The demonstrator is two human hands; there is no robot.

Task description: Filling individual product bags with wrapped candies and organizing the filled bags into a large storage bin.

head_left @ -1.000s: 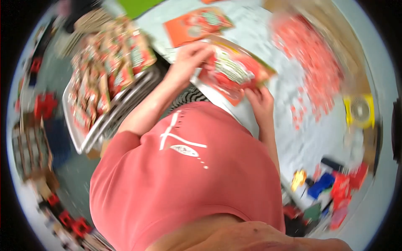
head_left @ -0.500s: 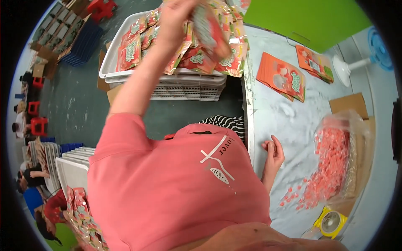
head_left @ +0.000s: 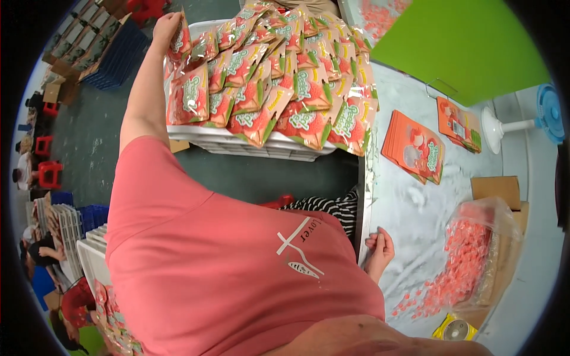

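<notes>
Head view: L hand [head_left: 168,28] is reached out to the far L corner of a long white plastic tray [head_left: 196,130], fingers closed on the upper edge of a flat red-and-tan foil pouch w/ a green trim [head_left: 180,38]. Pouch hangs roughly upright at that corner, just beside the rest; can't tell if its lower end touches the tray or neighbours. Tray is heaped w/ a pile of similar filled pouches [head_left: 261,77], overlapping in rough rows, a few poking over the near rim & the R end, next to the white marbled tabletop [head_left: 409,207]. More white trays sit stacked underneath, on the dark green floor [head_left: 237,172].

R hand [head_left: 379,252] is by the table's near edge, half-open, fingers loosely curled, nothing visible in it; can't tell if it rests on the top. Beyond it: a fanned stack of flat orange-red pouches [head_left: 412,148], a second smaller stack [head_left: 458,123], & loose pinkish-red pieces [head_left: 463,255] spilling from a clear plastic bag [head_left: 503,216].

Risks (my judgement): held pouch could slip off the corner to the floor, b/c it's at the rim & gripped only by its top edge. Overhanging pouches could slide off if the tray's bumped, since they're heaped past the rim. Loose pieces might scatter if a sleeve or the R hand swept thru.
</notes>
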